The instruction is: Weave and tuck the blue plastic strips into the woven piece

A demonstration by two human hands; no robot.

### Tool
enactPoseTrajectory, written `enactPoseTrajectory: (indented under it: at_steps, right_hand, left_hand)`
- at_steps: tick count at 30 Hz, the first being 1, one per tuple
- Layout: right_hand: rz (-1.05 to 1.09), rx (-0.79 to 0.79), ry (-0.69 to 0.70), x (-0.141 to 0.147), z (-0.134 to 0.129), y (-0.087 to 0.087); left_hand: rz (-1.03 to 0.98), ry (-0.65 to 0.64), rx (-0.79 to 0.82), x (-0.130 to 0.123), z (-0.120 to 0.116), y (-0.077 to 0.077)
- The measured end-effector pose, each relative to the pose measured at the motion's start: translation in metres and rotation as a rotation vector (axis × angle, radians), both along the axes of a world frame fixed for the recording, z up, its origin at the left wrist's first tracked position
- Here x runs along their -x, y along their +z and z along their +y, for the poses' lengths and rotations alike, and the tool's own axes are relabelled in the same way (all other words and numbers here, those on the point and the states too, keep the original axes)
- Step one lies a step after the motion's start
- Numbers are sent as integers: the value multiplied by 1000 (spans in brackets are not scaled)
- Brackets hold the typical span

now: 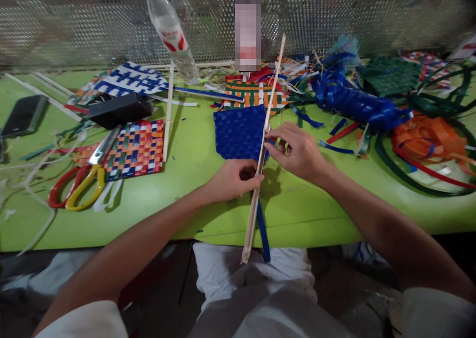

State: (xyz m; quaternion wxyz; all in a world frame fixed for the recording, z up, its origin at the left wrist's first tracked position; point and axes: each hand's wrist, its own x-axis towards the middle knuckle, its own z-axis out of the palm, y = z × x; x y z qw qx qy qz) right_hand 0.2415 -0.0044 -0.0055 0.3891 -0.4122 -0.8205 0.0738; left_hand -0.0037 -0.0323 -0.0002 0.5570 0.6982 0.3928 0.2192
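Note:
A long pale wooden strip (275, 83) runs slantwise from near my lap up over the green table. My left hand (236, 179) pinches it near its middle, thumb and fingertips closed on it. Higher up, my right hand (295, 149) has its fingertips closed on the same strip from the right. Behind the strip lies a woven blue piece (238, 132), partly covered by the strip and my fingers. A blue strap (263, 229) hangs below my left hand over the table's front edge.
Scissors (87, 179), a multicolored woven mat (136, 149), a black box (121, 110) and a phone (25, 115) lie left. A plastic bottle (173, 35) leans against the perforated metal screen (111, 26). Blue strapping (357, 102) and orange strapping (427, 137) lie right on the table (148, 219).

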Motion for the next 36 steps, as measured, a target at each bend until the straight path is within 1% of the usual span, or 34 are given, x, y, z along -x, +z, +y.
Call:
enactPoseTrajectory:
  at_steps: [5,9,12,15,19,21,23,25,27,32,36]
  right_hand:
    - [-1,25,-40,6,-7,3]
    - [66,106,-111,16,-16,5]
    - [115,123,-160,21,-19,6]
    - [208,136,-182,18,-14,7]
    - [346,175,-225,4,4,7]
    - [382,195,-214,-2,12,6]
    - [403,242,-163,-6,16,6]
    - [405,294,-107,-6,16,6]
    - [390,326,-84,-5,14,5]
    - [410,351,-78,0,10,6]
    - [419,377,-114,2,9,7]
  left_hand:
    - [91,19,-125,-2,-2,-2]
    - [133,1,-199,-4,-4,-2]
    - [156,-13,-228,-5,-6,-1]
    - [147,-14,-208,-4,-6,1]
    - [120,-26,-165,-2,-5,2]
    - [111,-33,-154,-1,-5,3]
    - [105,-36,-150,-1,-5,3]
    - [102,-39,-145,-1,-5,4]
    - [101,-38,-143,-2,-6,4]
    - [108,-34,-153,-3,-6,5]
    - [113,-40,-164,-3,-7,6]
